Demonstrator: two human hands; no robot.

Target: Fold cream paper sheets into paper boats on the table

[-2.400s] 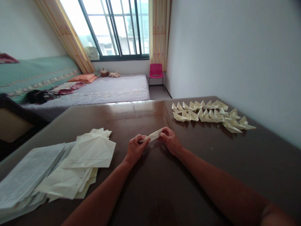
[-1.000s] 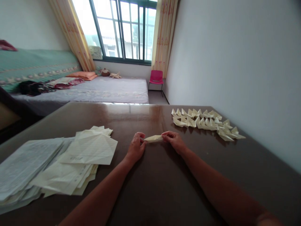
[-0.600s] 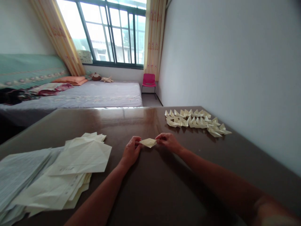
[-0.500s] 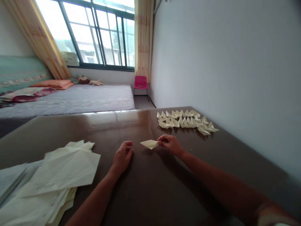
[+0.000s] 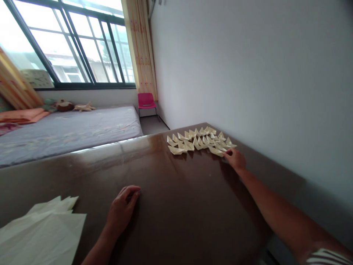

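My right hand (image 5: 235, 158) pinches the near right end of a folded paper boat (image 5: 216, 151) at the front of the group. That boat sits beside the other cream paper boats (image 5: 187, 145), which stand close together in rows on the dark brown table (image 5: 165, 221). My left hand (image 5: 122, 206) rests on the table to the left, fingers loosely curled, with a small gap to the thumb and nothing visible in it. A stack of cream paper sheets (image 5: 52, 235) lies at the lower left, apart from my left hand.
A pale wall (image 5: 234, 73) runs along the table's right side. Beyond the far edge are a bed (image 5: 104, 123) with a lilac sheet, a pink chair (image 5: 146, 100) in the corner and a window (image 5: 91, 48) with patterned curtains (image 5: 142, 51).
My right hand has carried the paper boat from the table's middle to the right, over to the group. The view has turned right, and the fingers of my left hand are more curled.
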